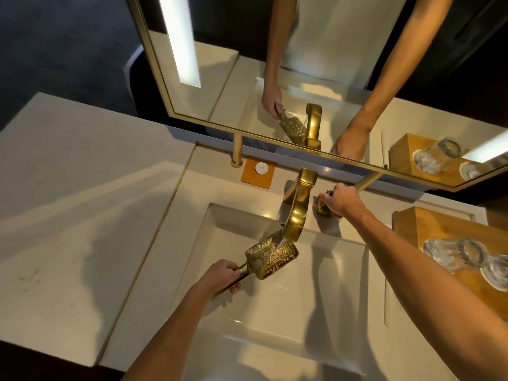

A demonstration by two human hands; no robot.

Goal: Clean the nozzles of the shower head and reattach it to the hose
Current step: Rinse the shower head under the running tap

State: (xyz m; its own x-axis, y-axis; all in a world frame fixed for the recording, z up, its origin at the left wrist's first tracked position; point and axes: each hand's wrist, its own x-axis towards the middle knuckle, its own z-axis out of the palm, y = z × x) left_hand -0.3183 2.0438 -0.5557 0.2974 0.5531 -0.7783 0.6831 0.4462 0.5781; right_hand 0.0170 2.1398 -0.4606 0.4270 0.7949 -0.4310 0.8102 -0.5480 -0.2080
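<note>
the big pale counter (68, 193) wraps around a deep sink (324, 284), and a gold-framed mirror (247, 78) hangs over the back of it. on the right sits a wooden tray (439, 224) with upside-down glasses (450, 254). a gold tap (298, 207) curves out over the sink, and water runs from its end. the gold shower head (272, 255) is in the sink, right under that water, with its holes facing up. its long line runs from the handle, low and to the left, up to the flat head on the right, near the tap. the left hand (224, 276) is wrapped tight around the handle, so this hand is the one holding it. the right hand (341, 199) is well apart from it, behind the tap, closed on the small gold tap handle (323, 204). i think the rinse is going on now. next the left hand should tip the head so water gets to every hole. no hose is in sight here, so putting it back comes later.
</note>
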